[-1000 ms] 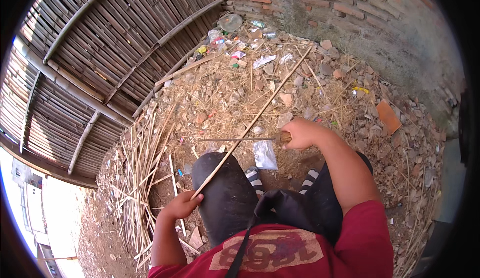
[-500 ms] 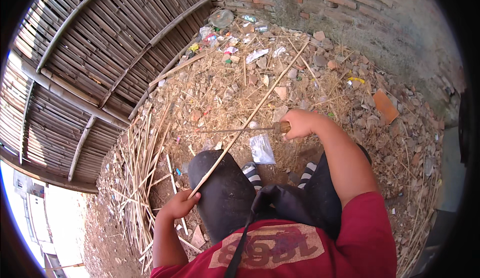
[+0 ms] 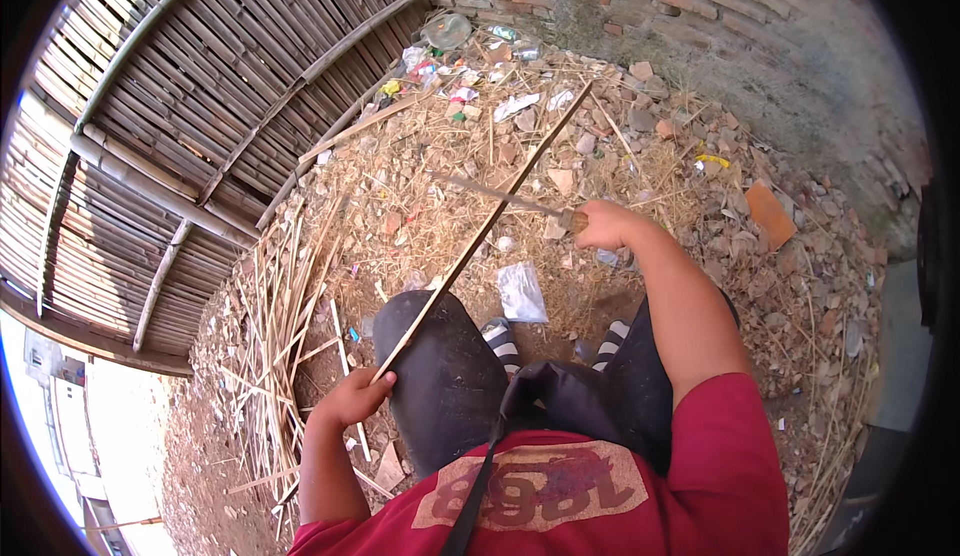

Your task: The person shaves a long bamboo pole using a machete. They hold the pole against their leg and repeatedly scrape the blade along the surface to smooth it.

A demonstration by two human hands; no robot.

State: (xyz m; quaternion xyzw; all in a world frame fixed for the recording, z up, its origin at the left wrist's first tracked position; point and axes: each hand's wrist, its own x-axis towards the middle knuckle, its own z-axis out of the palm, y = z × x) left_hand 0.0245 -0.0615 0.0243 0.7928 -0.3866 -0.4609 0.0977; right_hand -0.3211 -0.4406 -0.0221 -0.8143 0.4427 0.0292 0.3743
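Your left hand is clenched on the near end of the bamboo strip, which slants up across your knee; your right hand grips the knife, blade crossing the strip.

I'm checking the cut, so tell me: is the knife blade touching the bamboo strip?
Cannot tell. In the head view the knife blade crosses the bamboo strip, but from above a crossing looks the same whether it rests on the strip or passes over it.

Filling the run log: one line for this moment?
left hand: grips bamboo strip | right hand: holds knife across strip | left knee: under strip
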